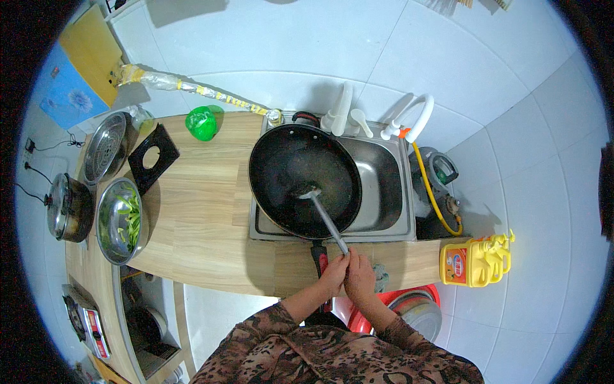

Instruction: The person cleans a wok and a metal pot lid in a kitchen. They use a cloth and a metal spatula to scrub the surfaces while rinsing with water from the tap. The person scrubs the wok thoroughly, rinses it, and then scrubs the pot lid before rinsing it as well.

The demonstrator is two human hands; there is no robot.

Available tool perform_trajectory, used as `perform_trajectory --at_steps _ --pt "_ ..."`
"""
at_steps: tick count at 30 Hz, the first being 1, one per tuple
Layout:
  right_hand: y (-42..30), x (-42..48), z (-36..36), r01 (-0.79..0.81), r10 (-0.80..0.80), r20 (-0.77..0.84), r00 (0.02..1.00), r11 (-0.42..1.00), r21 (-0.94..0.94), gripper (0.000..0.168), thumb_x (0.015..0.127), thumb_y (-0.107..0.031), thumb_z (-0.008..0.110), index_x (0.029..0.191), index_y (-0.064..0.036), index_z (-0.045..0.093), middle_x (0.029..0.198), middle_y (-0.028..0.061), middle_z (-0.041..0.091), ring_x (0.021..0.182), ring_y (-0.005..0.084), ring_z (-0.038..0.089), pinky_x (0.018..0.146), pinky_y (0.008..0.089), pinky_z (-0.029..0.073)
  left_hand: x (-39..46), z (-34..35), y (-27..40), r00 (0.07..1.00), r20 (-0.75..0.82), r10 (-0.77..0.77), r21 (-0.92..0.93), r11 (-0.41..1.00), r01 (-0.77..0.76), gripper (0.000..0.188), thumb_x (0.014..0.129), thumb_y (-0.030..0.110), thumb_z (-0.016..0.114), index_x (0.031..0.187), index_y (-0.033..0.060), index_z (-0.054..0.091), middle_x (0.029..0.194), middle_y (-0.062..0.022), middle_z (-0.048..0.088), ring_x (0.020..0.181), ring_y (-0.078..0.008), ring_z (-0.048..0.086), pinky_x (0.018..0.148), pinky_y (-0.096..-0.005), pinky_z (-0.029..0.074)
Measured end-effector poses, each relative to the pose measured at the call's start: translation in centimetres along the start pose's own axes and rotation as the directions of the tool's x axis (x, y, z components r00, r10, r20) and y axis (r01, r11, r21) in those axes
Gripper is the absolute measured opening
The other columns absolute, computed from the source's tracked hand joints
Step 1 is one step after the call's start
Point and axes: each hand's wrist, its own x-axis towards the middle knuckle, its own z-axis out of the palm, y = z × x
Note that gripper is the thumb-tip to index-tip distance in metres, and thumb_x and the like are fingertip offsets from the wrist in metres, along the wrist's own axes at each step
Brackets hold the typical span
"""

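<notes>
Both of my hands are close together at the counter's front edge, around the lower end of a long metal spatula (328,223). My left hand (335,274) is closed against the handle from the left, and my right hand (359,277) grips it from the right. The spatula's head rests on the inside of a large black wok (297,158), beside a small dark patch. That wok sits over the left part of a stainless steel sink (383,185). Its black and red handle (320,257) points towards me and passes under my left forearm.
White faucets (343,110) stand behind the sink. A yellow hose (429,187) runs beside a grey gas cylinder (424,168). Yellow jugs (472,264) are at right. A steel bowl of cut greens (120,221), a lidded pot (69,209) and a green bag (201,123) lie left.
</notes>
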Motion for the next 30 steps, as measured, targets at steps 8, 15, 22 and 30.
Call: perform_trajectory --at_steps 8,15,22,30 --pt "-0.6 -1.1 -2.0 0.073 -0.118 0.218 0.969 0.976 0.205 0.043 0.078 -0.019 0.048 0.116 -0.004 0.037 0.09 0.0191 0.051 0.082 0.0339 0.052 0.07 0.0391 0.044 -1.2 -1.8 -0.5 0.996 -0.087 0.037 0.008 0.999 -0.036 0.024 0.088 0.026 0.039 0.091 0.0032 0.048 0.08 -0.006 0.052 0.075 -0.0169 0.051 0.065 -0.0287 0.043" --pt "1.7 3.1 -5.4 -0.285 -0.121 0.689 0.714 0.85 0.444 0.04 0.087 -0.025 0.039 0.124 -0.008 0.035 0.079 0.0126 0.056 0.075 0.0205 0.055 0.07 0.0309 0.043 -5.1 -4.0 1.2 0.999 0.01 -0.035 -0.158 0.987 0.036 0.022 0.088 0.027 0.039 0.09 0.0063 0.044 0.08 -0.0084 0.054 0.065 -0.0218 0.055 0.064 -0.0364 0.048" --pt "1.6 11.2 -2.9 0.186 -0.188 0.393 0.9 0.982 0.045 0.061 0.077 -0.007 0.046 0.131 -0.019 0.019 0.075 0.0129 0.056 0.07 0.0291 0.055 0.06 0.039 0.043 -8.9 -4.7 2.9 0.994 -0.096 0.053 -0.06 0.996 -0.059 0.024 0.089 0.03 0.034 0.087 0.0063 0.038 0.06 -0.0018 0.038 0.038 -0.0112 0.038 0.032 -0.0238 0.029" --pt "1.0 15.1 1.6 0.439 -0.417 0.298 0.859 0.898 -0.008 0.083 0.068 0.001 0.052 0.132 -0.03 0.009 0.077 0.0122 0.056 0.07 0.0303 0.057 0.062 0.0412 0.045 -10.0 -5.8 2.4 0.985 -0.146 0.09 0.101 0.992 -0.076 0.026 0.089 0.03 0.033 0.084 0.0048 0.039 0.056 -0.0006 0.037 0.033 -0.0088 0.033 0.028 -0.0217 0.024"
